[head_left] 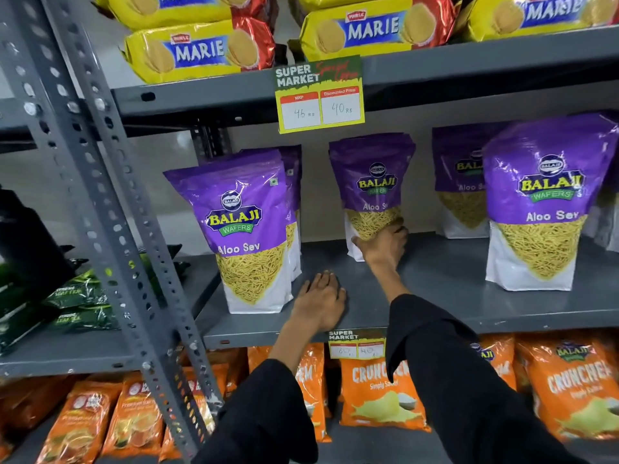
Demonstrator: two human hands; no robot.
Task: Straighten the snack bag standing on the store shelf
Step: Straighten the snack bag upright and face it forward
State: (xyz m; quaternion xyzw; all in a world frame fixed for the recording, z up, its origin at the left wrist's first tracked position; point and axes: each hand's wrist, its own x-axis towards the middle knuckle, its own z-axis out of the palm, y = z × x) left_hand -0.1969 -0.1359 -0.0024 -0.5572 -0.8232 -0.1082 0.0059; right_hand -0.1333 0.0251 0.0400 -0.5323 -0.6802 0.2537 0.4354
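A purple Balaji Aloo Sev snack bag stands upright far back on the grey middle shelf. My right hand reaches in and grips the bag's lower front, covering its bottom edge. My left hand lies flat, palm down, on the bare shelf near the front edge, holding nothing. It rests just right of another Aloo Sev bag standing at the shelf's front left. Both arms wear black sleeves.
More purple bags stand at the right and behind. A price tag hangs from the upper shelf, which carries yellow Marie biscuit packs. Orange Crunchex bags fill the shelf below. A perforated grey upright slants at the left.
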